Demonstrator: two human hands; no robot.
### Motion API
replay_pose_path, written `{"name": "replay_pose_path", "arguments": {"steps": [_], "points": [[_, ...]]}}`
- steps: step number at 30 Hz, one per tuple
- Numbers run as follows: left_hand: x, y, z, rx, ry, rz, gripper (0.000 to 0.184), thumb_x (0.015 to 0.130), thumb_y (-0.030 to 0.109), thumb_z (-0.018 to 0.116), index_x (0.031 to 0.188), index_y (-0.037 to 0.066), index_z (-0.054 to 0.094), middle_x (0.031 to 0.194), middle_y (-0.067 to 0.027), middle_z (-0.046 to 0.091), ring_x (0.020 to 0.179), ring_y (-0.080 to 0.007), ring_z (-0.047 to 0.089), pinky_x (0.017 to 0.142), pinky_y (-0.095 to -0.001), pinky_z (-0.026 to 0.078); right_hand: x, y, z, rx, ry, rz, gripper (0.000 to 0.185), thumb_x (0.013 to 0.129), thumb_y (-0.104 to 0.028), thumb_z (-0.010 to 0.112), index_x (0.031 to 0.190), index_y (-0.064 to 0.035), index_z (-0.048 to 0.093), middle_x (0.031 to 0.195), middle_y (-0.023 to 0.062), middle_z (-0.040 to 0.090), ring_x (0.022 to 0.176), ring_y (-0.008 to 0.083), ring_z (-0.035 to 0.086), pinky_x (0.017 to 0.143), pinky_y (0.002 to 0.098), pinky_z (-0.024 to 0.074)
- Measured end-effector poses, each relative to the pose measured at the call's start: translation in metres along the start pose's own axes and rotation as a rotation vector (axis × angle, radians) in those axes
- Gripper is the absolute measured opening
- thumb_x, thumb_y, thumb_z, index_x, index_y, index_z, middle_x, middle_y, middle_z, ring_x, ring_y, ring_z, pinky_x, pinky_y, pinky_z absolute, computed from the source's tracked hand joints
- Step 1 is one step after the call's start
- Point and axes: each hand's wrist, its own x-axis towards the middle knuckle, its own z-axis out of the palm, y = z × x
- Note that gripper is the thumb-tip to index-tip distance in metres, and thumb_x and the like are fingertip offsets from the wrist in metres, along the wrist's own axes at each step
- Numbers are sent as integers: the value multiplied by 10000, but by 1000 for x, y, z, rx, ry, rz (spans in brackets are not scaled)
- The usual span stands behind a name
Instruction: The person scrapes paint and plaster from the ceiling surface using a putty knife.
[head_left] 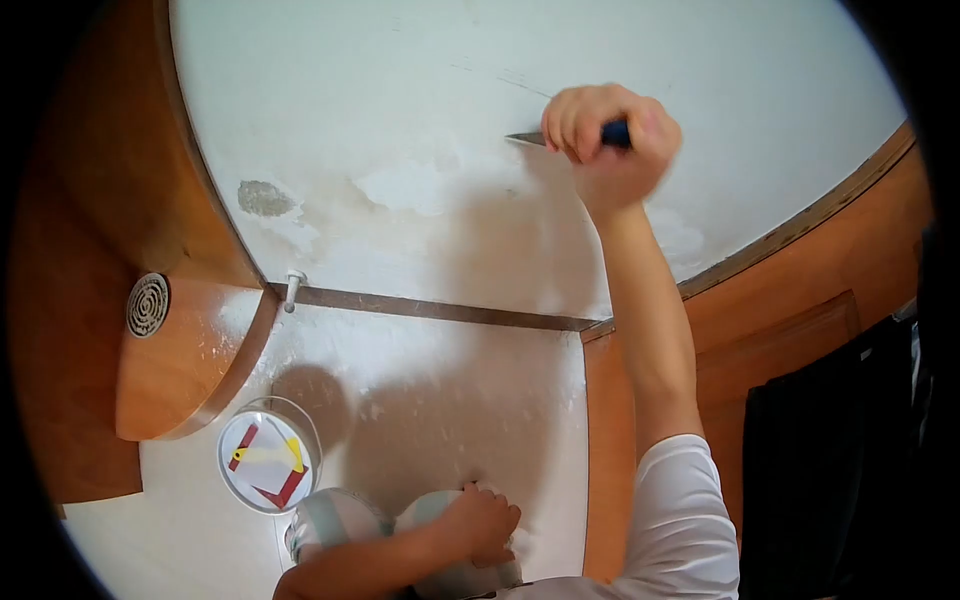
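My right hand (622, 140) is raised before the white wall (330, 90), closed round the dark blue handle of a scraper (526, 138). The scraper's thin blade points left, close to the wall; whether it touches is hard to tell. Below and left of the blade, the paint is patchy, with a bare grey spot (264, 198) and pale smooth areas. Low in the view, my left hand (482, 522) rests by my bent knee (430, 505). Its fingers are curled, and whatever they may hold is hidden.
A white lidded bucket (264, 462) with red and yellow markings stands on the dusty floor. Left of it is a rounded wooden ledge (190, 370) with a round vent (148, 305). A small white fitting (292, 290) sits at the wall's base. Dark cloth (820, 450) hangs at the right.
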Motion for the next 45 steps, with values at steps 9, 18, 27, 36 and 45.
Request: {"name": "replay_pose_path", "arguments": {"steps": [9, 18, 27, 36, 45], "points": [[-8, 10, -21, -23, -60, -18, 492, 700, 429, 598, 989, 33, 558, 979, -153, 580, 928, -300, 556, 815, -481, 391, 3, 8, 0, -36, 52, 9, 450, 865, -322, 242, 512, -60, 340, 433, 61, 331, 390, 173, 312, 400, 305, 316], [-14, 8, -32, -12, -35, -20, 471, 688, 421, 615, 964, 41, 573, 934, -142, 596, 901, -300, 571, 780, -496, 410, 1, 12, 7, 0, 80, 107, 412, 835, -230, 313, 483, -22, 364, 431, 73, 382, 377, 158, 351, 369, 269, 271], [-16, 5, -40, 5, -99, -60, 484, 728, 424, 566, 1054, 68, 532, 956, -135, 592, 925, -286, 565, 836, -403, 397, -15, 23, 15, 205, 133, 41, 391, 835, -221, 343, 493, -38, 389, 433, 73, 422, 395, 144, 363, 394, 264, 301], [-12, 1, -38, -24, -147, -20, 534, 739, 444, 553, 1054, 14, 514, 974, -170, 582, 930, -295, 561, 830, -411, 399, -1, 9, 1, 367, 64, -69, 410, 830, -254, 299, 493, -28, 358, 424, 89, 376, 391, 165, 344, 387, 277, 290], [-18, 10, -28, -52, -30, -35, 464, 648, 398, 642, 945, 46, 585, 921, -135, 598, 884, -284, 576, 803, -481, 398, -1, 12, 8, 125, 47, -97, 506, 883, -294, 342, 482, 13, 377, 430, 90, 367, 380, 191, 355, 367, 294, 307]]}}
